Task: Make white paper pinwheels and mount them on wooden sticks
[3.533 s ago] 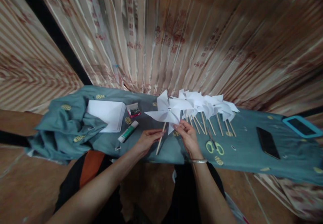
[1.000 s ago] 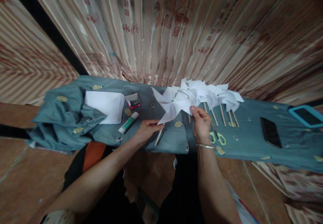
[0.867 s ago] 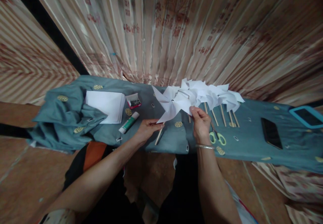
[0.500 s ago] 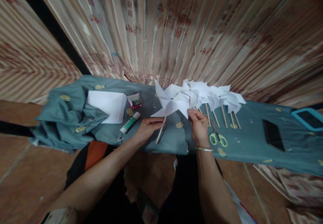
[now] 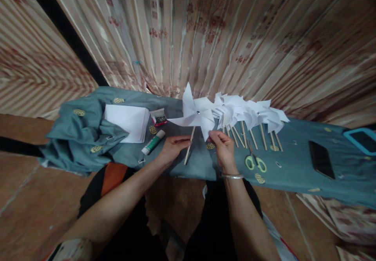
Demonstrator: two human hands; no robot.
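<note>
A white paper pinwheel (image 5: 202, 116) on a thin wooden stick is held up over the cloth-covered table. My left hand (image 5: 175, 147) is closed, pinching the stick just below the blades. With thumb and fingers, my right hand (image 5: 223, 146) grips the tip of the pinwheel's lower right blade. A shiny pin head marks the pinwheel's centre. To the right lies an overlapping row of finished-looking white pinwheels (image 5: 260, 113), their sticks pointing toward me. Green-handled scissors (image 5: 255, 163) rest near my right hand, and a glue stick (image 5: 153, 142) lies beside my left forearm.
A stack of white paper (image 5: 129, 120), partly covered by bunched cloth, sits on the left. Beside it is a small open red box of pins (image 5: 159, 118). A dark phone (image 5: 321, 159) and a blue-framed object (image 5: 362, 139) lie at the right. A pleated curtain (image 5: 205, 37) hangs behind the table.
The pinwheel's blades have turned clockwise, the blade in my right hand moving down and left with it. My left hand keeps its hold on the stick.
</note>
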